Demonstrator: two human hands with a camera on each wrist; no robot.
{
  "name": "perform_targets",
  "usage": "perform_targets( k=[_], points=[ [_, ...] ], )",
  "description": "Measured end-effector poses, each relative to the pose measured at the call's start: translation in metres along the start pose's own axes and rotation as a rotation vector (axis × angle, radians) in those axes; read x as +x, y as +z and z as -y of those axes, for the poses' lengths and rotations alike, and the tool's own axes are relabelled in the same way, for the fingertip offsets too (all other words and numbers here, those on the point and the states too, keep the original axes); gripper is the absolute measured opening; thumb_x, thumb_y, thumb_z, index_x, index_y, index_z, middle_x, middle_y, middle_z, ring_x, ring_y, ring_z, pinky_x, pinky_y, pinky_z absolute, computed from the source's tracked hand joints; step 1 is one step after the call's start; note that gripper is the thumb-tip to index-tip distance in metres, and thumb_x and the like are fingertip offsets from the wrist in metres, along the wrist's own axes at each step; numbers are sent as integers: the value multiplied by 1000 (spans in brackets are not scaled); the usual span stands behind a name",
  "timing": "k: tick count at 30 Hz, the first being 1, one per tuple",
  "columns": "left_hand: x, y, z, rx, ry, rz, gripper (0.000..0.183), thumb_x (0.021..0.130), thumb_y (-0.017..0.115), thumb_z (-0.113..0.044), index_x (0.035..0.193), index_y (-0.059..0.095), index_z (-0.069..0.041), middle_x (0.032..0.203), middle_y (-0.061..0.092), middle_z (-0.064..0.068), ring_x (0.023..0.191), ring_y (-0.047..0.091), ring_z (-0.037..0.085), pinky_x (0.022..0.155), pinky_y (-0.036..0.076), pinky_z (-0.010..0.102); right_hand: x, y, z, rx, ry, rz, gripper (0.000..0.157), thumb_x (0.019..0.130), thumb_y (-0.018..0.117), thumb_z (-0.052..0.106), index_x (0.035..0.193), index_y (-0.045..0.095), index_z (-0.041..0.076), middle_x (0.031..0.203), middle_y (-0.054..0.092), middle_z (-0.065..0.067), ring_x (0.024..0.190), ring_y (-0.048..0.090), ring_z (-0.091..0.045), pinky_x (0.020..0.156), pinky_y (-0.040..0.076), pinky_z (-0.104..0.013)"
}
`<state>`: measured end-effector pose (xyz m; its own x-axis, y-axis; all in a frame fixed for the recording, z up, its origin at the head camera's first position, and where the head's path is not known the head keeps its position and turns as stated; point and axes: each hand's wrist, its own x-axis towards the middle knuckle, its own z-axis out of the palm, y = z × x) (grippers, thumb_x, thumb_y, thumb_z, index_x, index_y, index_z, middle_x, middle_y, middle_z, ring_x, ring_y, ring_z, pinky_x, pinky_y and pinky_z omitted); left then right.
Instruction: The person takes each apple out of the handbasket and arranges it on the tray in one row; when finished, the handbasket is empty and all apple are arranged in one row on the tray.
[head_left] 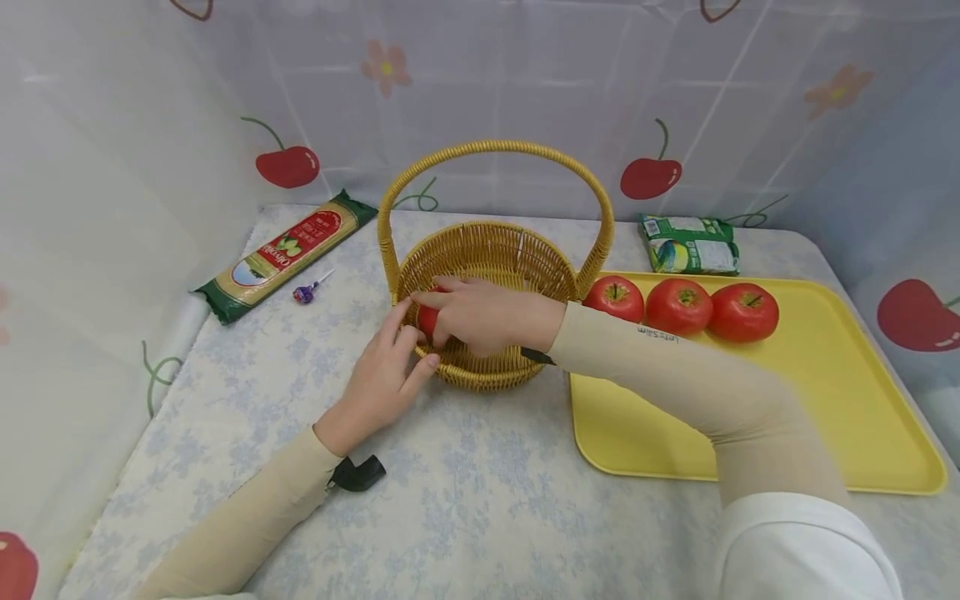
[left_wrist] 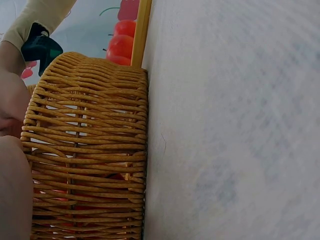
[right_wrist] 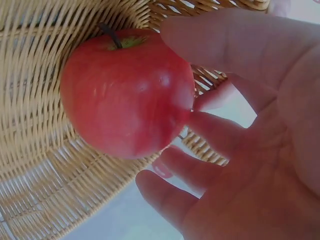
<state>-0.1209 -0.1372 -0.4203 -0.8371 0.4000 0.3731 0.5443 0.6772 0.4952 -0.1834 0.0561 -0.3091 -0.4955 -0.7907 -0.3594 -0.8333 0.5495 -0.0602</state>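
Note:
A wicker basket (head_left: 487,379) with a tall arched handle stands mid-table. My right hand (head_left: 487,317) reaches down inside it and holds a red apple (right_wrist: 127,95) by its side. In the right wrist view, thumb and fingers meet the apple's edge, its stem is up, and the basket's woven wall lies behind it. My left hand (head_left: 378,379) rests at the basket's left front rim, thumb and fingers spread; the left wrist view shows only part of it beside the weave. Red also shows through the basket's gaps there.
Right of the basket, a yellow tray (head_left: 840,400) bears three red apples (head_left: 678,306) along its back left edge. Behind it lies a green snack packet (head_left: 692,246). To the left are a long noodle packet (head_left: 285,254) and a small lollipop (head_left: 306,293).

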Motion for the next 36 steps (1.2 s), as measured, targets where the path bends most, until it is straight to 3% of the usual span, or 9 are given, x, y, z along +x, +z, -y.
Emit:
perform_targets(
  k=[6,11,18,23,28,36],
  points=[
    [1,0,0,-3,2,-5,72,103,25,-68,106,57,-5,163,30,27,120,59,48,86,51,56,10,1,-11,80,19,2,50,90,65,-6,125,74,29,169,25,-14,156,22,-43,124,27,-55],
    [2,0,-1,-3,6,-4,71,103,25,-67,106,58,-5,163,30,26,121,59,48,88,50,57,14,2,-23,119,71,-12,55,89,71,3,137,64,29,168,28,-16,151,33,-44,117,38,-52],
    [2,1,1,-3,11,-15,65,106,29,-63,105,57,-5,161,32,29,120,59,48,87,50,56,16,2,-43,243,206,-40,77,83,80,14,151,44,25,150,47,-16,122,59,-33,99,53,-47],
    [1,1,1,0,9,-18,66,105,29,-64,105,57,-5,160,33,29,120,60,48,86,51,56,18,6,-57,324,268,-56,78,86,81,25,152,40,24,138,55,-12,123,58,-28,100,52,-44],
    [0,1,1,-3,-2,-17,68,105,27,-66,107,58,-5,161,32,28,122,58,49,88,51,57,23,12,-63,366,271,-77,79,87,80,33,153,39,19,137,57,-13,121,58,-29,98,53,-43],
    [0,1,2,-3,-4,-15,67,105,28,-64,108,59,-4,162,31,27,123,58,49,91,50,58,26,10,-60,288,321,-107,74,86,75,37,149,45,12,130,58,-12,105,60,-24,87,54,-37]
  ],
)
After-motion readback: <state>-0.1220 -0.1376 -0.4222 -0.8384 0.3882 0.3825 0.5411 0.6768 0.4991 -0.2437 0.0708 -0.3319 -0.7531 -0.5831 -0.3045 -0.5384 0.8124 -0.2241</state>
